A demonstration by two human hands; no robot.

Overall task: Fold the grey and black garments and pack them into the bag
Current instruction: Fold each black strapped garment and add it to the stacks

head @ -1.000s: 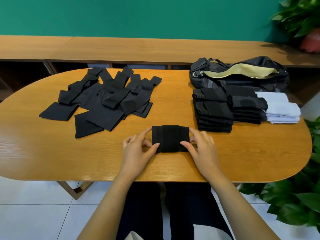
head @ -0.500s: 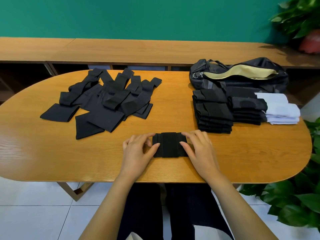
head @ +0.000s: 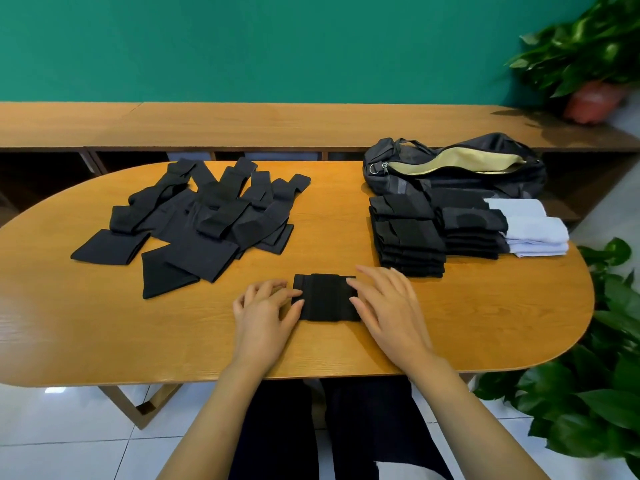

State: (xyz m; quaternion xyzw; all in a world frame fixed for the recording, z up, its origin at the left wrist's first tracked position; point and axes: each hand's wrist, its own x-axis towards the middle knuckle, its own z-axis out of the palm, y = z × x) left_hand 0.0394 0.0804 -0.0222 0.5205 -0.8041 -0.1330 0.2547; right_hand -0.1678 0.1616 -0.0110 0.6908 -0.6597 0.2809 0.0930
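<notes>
A small folded black garment [head: 326, 296] lies flat near the table's front edge. My left hand [head: 264, 313] touches its left side, thumb on the lower left corner and fingers loosely bent at the upper edge. My right hand [head: 388, 306] rests flat at its right side, fingertips on the right edge. A loose pile of unfolded black garments [head: 204, 216] spreads over the left half of the table. Two stacks of folded black garments [head: 408, 237] stand at the right. Behind them lies the dark bag [head: 457, 168], unzipped, showing a pale lining.
Folded white garments [head: 533, 230] sit right of the black stacks. The oval wooden table [head: 86, 327] ends close to my body. A long wooden bench [head: 207, 126] runs behind it. Potted plants stand at the far right [head: 588, 71] and the near right [head: 595, 393].
The folded black garment was held slightly raised between both hands; it now lies flat on the table. My fingers have spread and lowered onto its sides.
</notes>
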